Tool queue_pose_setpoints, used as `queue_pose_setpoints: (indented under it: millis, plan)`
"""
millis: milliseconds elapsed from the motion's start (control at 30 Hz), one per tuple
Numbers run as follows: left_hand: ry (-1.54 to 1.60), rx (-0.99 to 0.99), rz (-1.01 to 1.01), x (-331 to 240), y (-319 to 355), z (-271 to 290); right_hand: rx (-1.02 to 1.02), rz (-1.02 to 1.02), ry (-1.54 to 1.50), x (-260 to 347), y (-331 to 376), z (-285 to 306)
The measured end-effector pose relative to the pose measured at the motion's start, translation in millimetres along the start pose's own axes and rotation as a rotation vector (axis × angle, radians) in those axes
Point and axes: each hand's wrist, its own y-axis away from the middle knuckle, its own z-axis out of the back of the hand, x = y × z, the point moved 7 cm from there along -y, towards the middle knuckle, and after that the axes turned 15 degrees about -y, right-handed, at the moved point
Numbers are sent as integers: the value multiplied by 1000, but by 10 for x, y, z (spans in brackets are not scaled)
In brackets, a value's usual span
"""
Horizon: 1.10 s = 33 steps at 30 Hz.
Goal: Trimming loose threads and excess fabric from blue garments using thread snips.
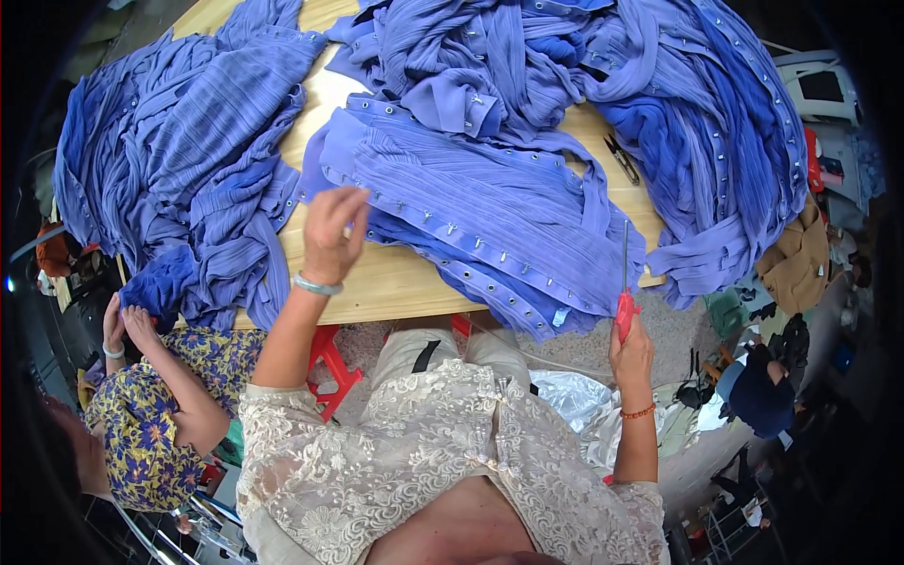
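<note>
A ribbed blue-purple garment (471, 202) lies on the table before me, its long edges lined with metal eyelets and hook-like fasteners. My left hand (331, 235) is raised at its left end, thumb and fingertips drawn together in a pinch. Whatever is between those fingertips, if anything, is too small to make out. At the garment's right end, my right hand (631, 353) grips a screwdriver-like tool (625, 306) with a red handle. Its thin metal shaft points away from me, over the cloth.
More blue-purple garments are heaped at the left (188, 141), far middle (471, 56) and right (706, 122) of the wooden table (395, 282). Black thread snips (621, 158) lie between piles. At left, another person's hands (127, 325) hold blue cloth. A red stool (331, 372) stands below.
</note>
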Motion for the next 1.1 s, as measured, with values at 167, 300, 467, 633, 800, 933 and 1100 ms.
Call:
queue_pose_setpoints:
  millis: [167,300,467,633,800,933,1100]
  plan:
    - [123,113,-168,-654,-187,-114,-40,-14,85,476,-327,183]
    - [100,243,-195,-714,-203,-334,27,2,177,913,-674,232]
    - [30,251,-300,-801,-190,-438,91,55,259,1125,-1077,-12]
    - [25,235,-341,-831,-188,-531,206,104,214,880,-1488,-482]
    - [123,270,-172,-727,-156,-474,318,-112,-128,790,-1612,-294]
    - [166,259,-62,-825,-242,-419,-101,194,-98,298,-1944,1]
    - [137,277,86,-909,-147,-365,-106,323,126,244,-2472,-113]
